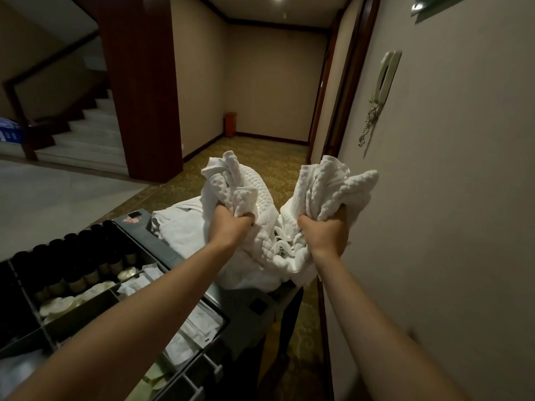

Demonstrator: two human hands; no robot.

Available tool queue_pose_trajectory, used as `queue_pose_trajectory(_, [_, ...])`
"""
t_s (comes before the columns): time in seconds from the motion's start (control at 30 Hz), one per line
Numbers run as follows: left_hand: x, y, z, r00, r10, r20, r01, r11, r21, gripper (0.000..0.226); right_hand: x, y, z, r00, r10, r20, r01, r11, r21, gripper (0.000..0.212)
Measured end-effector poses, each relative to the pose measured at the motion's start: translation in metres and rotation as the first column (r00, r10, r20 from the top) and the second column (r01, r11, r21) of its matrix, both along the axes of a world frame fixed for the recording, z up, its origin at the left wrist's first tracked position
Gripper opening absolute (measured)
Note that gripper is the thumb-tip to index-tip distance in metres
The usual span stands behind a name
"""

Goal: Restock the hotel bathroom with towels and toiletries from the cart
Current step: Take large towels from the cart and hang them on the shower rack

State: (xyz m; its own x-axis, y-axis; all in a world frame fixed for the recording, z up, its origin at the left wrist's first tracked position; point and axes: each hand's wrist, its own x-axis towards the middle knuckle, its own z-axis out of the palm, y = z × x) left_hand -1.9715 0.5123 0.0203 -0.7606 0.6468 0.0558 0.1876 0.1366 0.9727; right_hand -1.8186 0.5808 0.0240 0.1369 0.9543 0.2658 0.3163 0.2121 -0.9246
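Both of my arms reach out over the far end of the grey housekeeping cart (249, 311). My left hand (230, 227) grips one bunched edge of a white quilted towel (260, 198). My right hand (325, 231) grips the other bunched edge. The cloth sags between my fists down onto a pile of folded white linen (179, 227) on the cart. The cart's top tray (86, 308) holds dark small toiletry bottles (75, 267), round soaps and white sachets in compartments at the lower left.
A beige wall with a wall phone (383, 79) runs close along my right. The carpeted corridor (260, 157) leads ahead to a dead end with a small red bin (230, 124). A dark wooden pillar (144, 91) and stairs (84, 134) stand on the left.
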Motion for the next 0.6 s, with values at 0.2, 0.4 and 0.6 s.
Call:
queue_pose_trajectory(0.2, [0.031, -0.031, -0.005, 0.999, -0.015, 0.039, 0.016, 1.0, -0.012, 0.039, 0.037, -0.034, 0.009, 0.995, 0.044, 0.086, -0.049, 0.998, 0.048, 0.042])
queue_pose_trajectory(0.4, [0.065, -0.073, -0.003, 0.996, -0.083, 0.011, 0.084, 0.996, -0.031, 0.041, 0.075, -0.086, 0.009, 0.995, -0.015, 0.094, 0.011, 0.999, 0.038, 0.05])
queue_pose_trajectory(0.6, [0.107, -0.144, -0.014, 0.983, -0.181, -0.013, 0.18, 0.983, -0.043, 0.042, 0.114, -0.167, -0.005, 0.982, -0.098, 0.162, 0.097, 0.995, 0.011, 0.056])
